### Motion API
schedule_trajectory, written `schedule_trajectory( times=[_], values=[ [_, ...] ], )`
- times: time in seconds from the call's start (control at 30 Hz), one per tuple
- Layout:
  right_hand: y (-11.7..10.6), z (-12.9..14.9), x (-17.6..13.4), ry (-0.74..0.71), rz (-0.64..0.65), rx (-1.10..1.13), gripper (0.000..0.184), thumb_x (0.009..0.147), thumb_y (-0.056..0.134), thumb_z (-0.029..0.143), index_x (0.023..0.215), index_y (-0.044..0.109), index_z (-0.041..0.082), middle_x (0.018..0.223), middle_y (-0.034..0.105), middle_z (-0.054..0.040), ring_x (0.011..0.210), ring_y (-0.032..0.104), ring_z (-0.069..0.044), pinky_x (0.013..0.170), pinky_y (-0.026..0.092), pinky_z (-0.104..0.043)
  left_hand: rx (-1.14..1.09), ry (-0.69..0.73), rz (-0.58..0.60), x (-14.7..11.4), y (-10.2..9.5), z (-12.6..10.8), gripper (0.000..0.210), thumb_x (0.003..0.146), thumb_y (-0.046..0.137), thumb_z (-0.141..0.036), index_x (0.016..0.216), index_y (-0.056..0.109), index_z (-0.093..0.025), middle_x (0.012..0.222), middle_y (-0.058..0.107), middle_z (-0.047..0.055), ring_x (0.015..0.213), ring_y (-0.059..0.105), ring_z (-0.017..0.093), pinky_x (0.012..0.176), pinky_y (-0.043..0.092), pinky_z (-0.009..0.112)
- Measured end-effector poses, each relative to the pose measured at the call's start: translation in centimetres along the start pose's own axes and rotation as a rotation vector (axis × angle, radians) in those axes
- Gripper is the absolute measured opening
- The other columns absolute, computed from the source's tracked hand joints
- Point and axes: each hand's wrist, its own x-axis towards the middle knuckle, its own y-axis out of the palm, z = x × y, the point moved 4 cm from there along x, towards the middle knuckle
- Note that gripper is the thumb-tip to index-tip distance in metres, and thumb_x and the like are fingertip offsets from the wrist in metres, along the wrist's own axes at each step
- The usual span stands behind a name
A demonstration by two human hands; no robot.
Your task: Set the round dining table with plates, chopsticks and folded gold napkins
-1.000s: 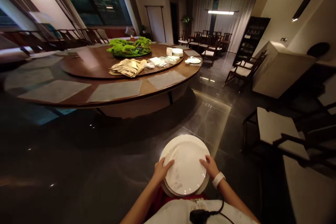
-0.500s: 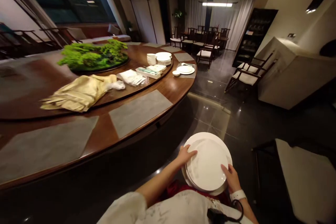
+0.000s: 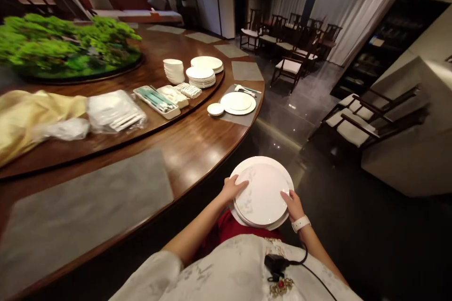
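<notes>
A stack of white plates (image 3: 264,195) is held level in front of my body, smaller plates lying on larger ones. My left hand (image 3: 233,190) grips the stack's left rim, thumb over the top plate and the other fingers hidden beneath. On the opposite rim, my right hand (image 3: 294,204) holds on the same way, a white watch band at its wrist. The stack is beside the round wooden table (image 3: 197,150), apart from its edge. On the near side of the table lies a grey placemat (image 3: 92,207). Another placemat carries a set plate (image 3: 238,102), a small bowl (image 3: 215,109) and cutlery (image 3: 247,90).
On the turntable stand stacked plates (image 3: 200,76), bowls (image 3: 173,71), a tray of green-wrapped items (image 3: 157,101), plastic-wrapped packets (image 3: 115,110), yellow cloth (image 3: 38,120) and a green plant centrepiece (image 3: 70,47). Chairs (image 3: 356,127) stand at the right; the dark floor is glossy.
My view has moved forward along the table, so the set place and turntable items appear closer. Both hands keep hold of the plate stack. The near chair at lower right has left the view.
</notes>
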Motion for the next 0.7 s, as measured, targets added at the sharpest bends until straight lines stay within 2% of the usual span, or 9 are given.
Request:
schedule_trajectory(
  times=[0.1, 0.27, 0.37, 0.47, 0.57, 0.7],
  values=[
    [0.2, 2.6, 11.6, 0.049, 0.023, 0.045, 0.054, 0.063, 0.073, 0.059, 0.088, 0.07, 0.011, 0.088, 0.074, -0.0123, 0.08, 0.067, -0.025, 0.072, 0.054, -0.035, 0.008, -0.02, 0.008, 10.1, 1.1, -6.1, 0.057, 0.079, 0.065, -0.046, 0.126, 0.062, -0.013, 0.131, 0.047, 0.015, 0.126, 0.051, 0.03, 0.111, 0.039, 0.036],
    [-1.2, 11.1, 29.8, 0.02, -0.01, 0.022, 0.055, 0.061, 0.074, 0.058, 0.089, 0.07, 0.011, 0.089, 0.074, -0.013, 0.085, 0.067, -0.027, 0.075, 0.054, -0.037, 0.017, 0.085, 0.019, 23.8, 0.6, -20.9, 0.059, 0.08, 0.062, -0.048, 0.129, 0.06, -0.015, 0.133, 0.047, 0.016, 0.132, 0.047, 0.031, 0.114, 0.033, 0.036],
    [-0.7, 15.0, 40.0, 0.044, -0.01, 0.064, 0.055, 0.059, 0.076, 0.056, 0.09, 0.07, 0.012, 0.09, 0.074, -0.0123, 0.085, 0.068, -0.026, 0.076, 0.054, -0.036, 0.07, 0.057, 0.02, 31.5, -0.2, -28.4, 0.066, 0.08, 0.061, -0.052, 0.135, 0.056, -0.016, 0.139, 0.045, 0.018, 0.135, 0.043, 0.034, 0.115, 0.032, 0.039],
    [1.5, 17.4, 50.6, 0.075, 0.049, 0.142, 0.053, 0.058, 0.079, 0.053, 0.091, 0.069, 0.013, 0.088, 0.075, -0.0104, 0.082, 0.068, -0.024, 0.074, 0.055, -0.035, 0.158, -0.031, -0.009, 40.2, -1.0, -33.7, 0.076, 0.078, 0.06, -0.06, 0.141, 0.05, -0.018, 0.147, 0.04, 0.017, 0.14, 0.038, 0.035, 0.115, 0.031, 0.041],
    [4.8, 20.4, 61.8, 0.072, 0.171, 0.195, 0.049, 0.057, 0.08, 0.05, 0.089, 0.069, 0.015, 0.084, 0.075, -0.0082, 0.08, 0.068, -0.023, 0.073, 0.055, -0.035, 0.192, -0.115, -0.097, 48.6, -2.5, -38.1, 0.08, 0.077, 0.057, -0.065, 0.143, 0.047, -0.022, 0.151, 0.038, 0.016, 0.141, 0.037, 0.035, 0.116, 0.031, 0.039],
    [10.5, 27.6, 75.9, 0.03, 0.351, 0.129, 0.045, 0.057, 0.08, 0.045, 0.088, 0.068, 0.015, 0.088, 0.075, -0.0085, 0.083, 0.068, -0.023, 0.078, 0.056, -0.036, 0.107, -0.196, -0.263, 57.1, -6.9, -43.9, 0.078, 0.077, 0.054, -0.066, 0.143, 0.048, -0.023, 0.153, 0.037, 0.014, 0.142, 0.037, 0.033, 0.116, 0.033, 0.038]
  ],
)
